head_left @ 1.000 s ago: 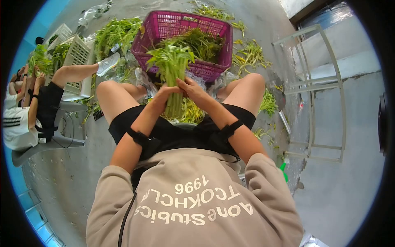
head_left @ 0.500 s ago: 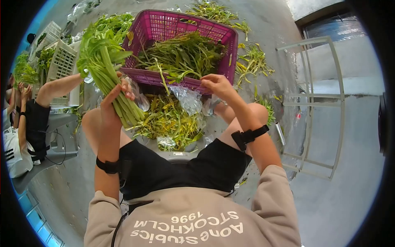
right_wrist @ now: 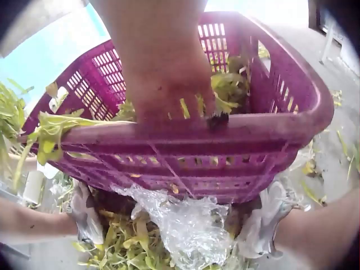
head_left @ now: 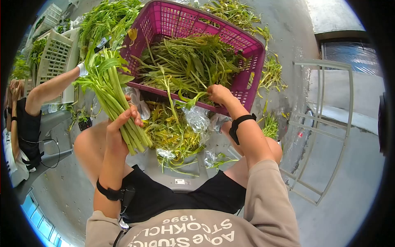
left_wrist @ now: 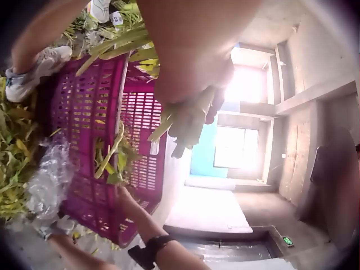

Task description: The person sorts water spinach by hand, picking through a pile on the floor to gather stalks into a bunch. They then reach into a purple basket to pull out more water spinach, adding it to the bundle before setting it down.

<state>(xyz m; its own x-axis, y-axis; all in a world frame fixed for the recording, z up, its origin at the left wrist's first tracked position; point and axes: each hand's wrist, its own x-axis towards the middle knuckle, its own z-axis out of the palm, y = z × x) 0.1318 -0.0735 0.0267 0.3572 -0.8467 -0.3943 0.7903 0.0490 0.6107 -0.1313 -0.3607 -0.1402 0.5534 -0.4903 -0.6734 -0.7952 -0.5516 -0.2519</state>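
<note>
My left hand (head_left: 123,125) grips a thick bunch of water spinach (head_left: 108,90) by its pale stems, leaves pointing up and away, held left of the purple basket. My right hand (head_left: 222,95) reaches over the near rim of the purple basket (head_left: 255,78), its fingers curled at stems of the loose water spinach (head_left: 189,57) piled inside. A leafy sprig runs from those fingers over the rim. In the right wrist view the basket's rim hides the right fingertips. The left wrist view shows stem ends poking out under the left hand (left_wrist: 191,62).
Yellowed leaves (head_left: 168,127) and clear plastic film (head_left: 196,118) lie between the knees, before the basket. More greens (head_left: 107,24) are heaped at the far left, near a white crate (head_left: 53,55) and a seated person's leg (head_left: 53,88). A metal frame (head_left: 321,127) stands at right.
Both hands were together on the bunch; the left hand has since carried it left. The right hand let go and moved into the basket among the loose stems. The view has shifted closer to the basket.
</note>
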